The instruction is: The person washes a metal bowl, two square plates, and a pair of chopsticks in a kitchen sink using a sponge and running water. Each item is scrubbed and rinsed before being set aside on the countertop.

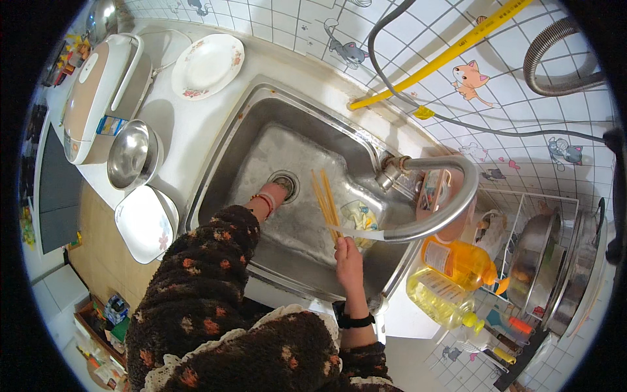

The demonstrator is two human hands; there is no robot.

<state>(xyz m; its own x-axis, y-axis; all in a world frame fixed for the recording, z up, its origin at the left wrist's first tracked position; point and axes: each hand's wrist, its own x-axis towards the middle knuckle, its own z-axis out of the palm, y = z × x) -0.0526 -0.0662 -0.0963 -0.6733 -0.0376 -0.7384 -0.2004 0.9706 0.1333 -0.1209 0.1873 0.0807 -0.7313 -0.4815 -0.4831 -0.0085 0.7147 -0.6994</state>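
My left hand (275, 193) reaches down to the drain (292, 182) of a stainless steel sink (303, 142); its fingers are partly lost in the dark opening, so I cannot tell whether they hold anything. Several wooden chopsticks (324, 198) are gripped near their lower ends by my right hand (349, 262), their other ends pointing up over the basin. Beside them a crumpled patterned cloth (361, 220) lies on the sink's floor. The curved metal faucet (465, 196) arches in from the right, its pale nozzle passing over the chopsticks near my right hand.
Left of the sink are a floral plate (208, 66), stacked metal bowls (128, 154), white square dishes (144, 225) and a rice cooker (100, 93). On the right stand an orange soap bottle (455, 262), a yellow soap bottle (438, 296) and a wire rack (519, 215) with metal pans.
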